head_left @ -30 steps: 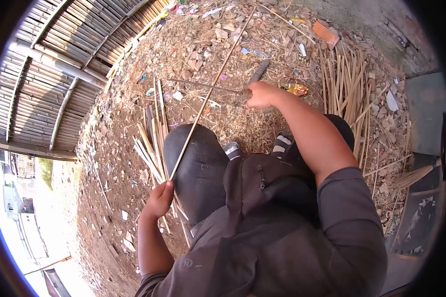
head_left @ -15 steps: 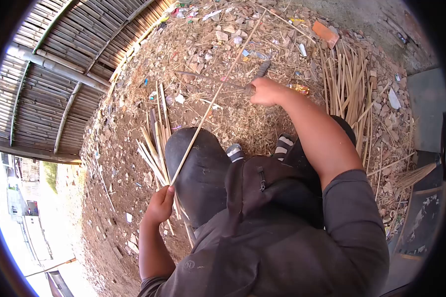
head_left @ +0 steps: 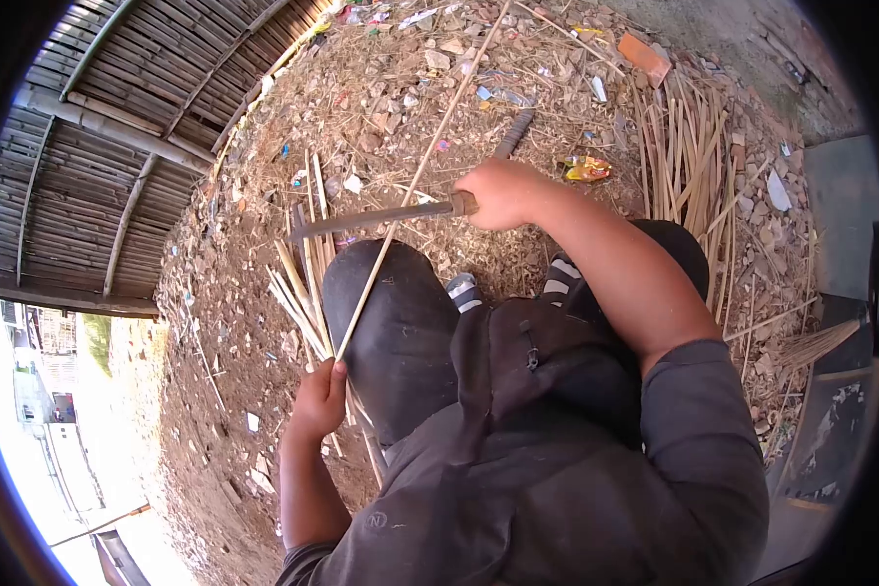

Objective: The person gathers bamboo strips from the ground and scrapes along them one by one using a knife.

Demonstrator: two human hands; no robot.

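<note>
My left hand [head_left: 320, 398] is closed around the lower end of a long, thin bamboo strip [head_left: 451, 112], which slants up and to the right across my knee. My right hand [head_left: 503, 193] grips the short wooden handle of a knife [head_left: 356, 221] with a long dark blade pointing left. The blade crosses the bamboo strip just above my knee; whether its edge bites into the strip I cannot tell. Behind my right hand lies a dark, ribbed rod [head_left: 515, 134], partly hidden by that hand.
Several split strips [head_left: 303, 293] lie left of my knee, and a large bundle of strips [head_left: 689, 156] is on the right. A brick [head_left: 645, 61], a yellow wrapper [head_left: 586, 169] and rubble litter the ground. A bamboo wall [head_left: 98, 176] stands at left, a broom [head_left: 820, 344] at right.
My right hand has come nearer and left, bringing the knife down along the strip towards my knee, its blade now more fully visible. My left hand has barely moved.
</note>
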